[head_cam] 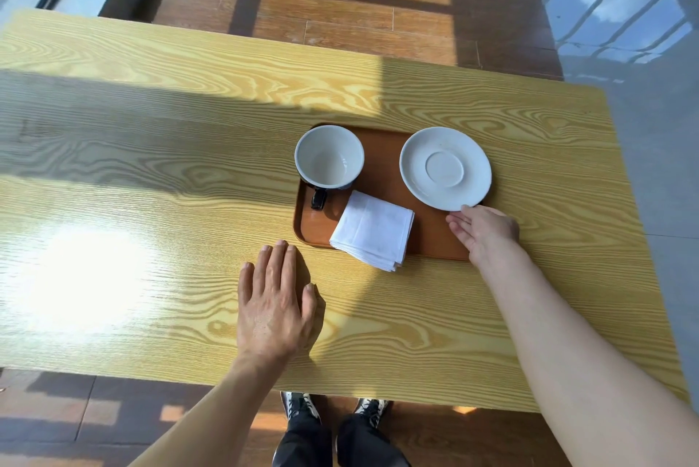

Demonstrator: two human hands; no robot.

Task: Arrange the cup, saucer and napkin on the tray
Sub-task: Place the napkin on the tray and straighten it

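A brown tray [382, 179] lies on the wooden table. A white cup [329, 158] with a dark handle stands upright at its far left corner. A white saucer [445, 167] rests on the tray's right side, its rim past the tray's edge. A folded white napkin [372, 235] lies at the tray's near edge and overhangs it slightly. My right hand [482, 233] is at the saucer's near rim, fingertips touching or just under it; I cannot tell whether it grips. My left hand [274, 300] lies flat on the table, fingers apart, left of the tray and holding nothing.
The yellow wood-grain table [151, 163] stretches wide to the left, with sun patches on it. Its near edge is just ahead of my shoes [333, 410]. Wooden floor lies beyond the far edge, and grey reflective floor lies to the right.
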